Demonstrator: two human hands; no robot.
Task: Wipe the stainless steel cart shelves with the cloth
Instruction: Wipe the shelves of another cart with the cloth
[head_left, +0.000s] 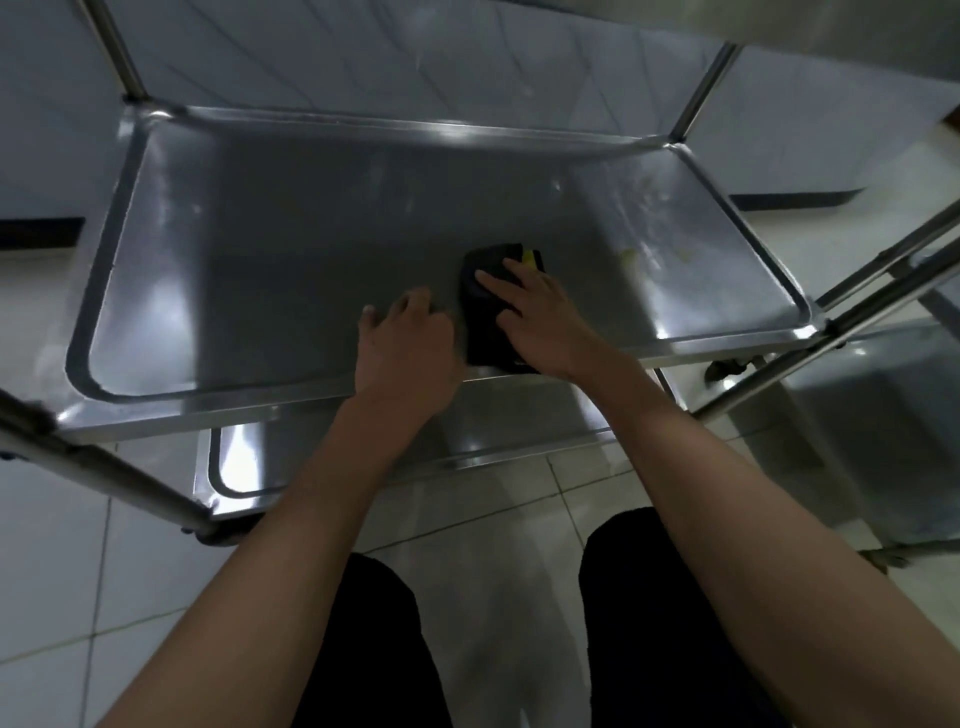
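A stainless steel cart shelf (291, 249) with a raised rim fills the middle of the head view. On it, near the front edge, lies a folded dark cloth (485, 312) with a small yellow patch at its far corner. My right hand (540, 322) lies flat on the cloth with straight fingers, pressing it onto the shelf. Just left of the cloth, my left hand (408, 338) rests on the bare shelf with loosely curled fingers and holds nothing. Pale yellowish smears (631, 257) mark the shelf's right part.
A lower shelf (244, 462) shows under the front edge. Steel posts rise at the corners (111, 49), and slanted bars (883, 291) cross at the right. White floor tiles and my dark trouser legs (374, 649) lie below. A tiled wall stands behind the cart.
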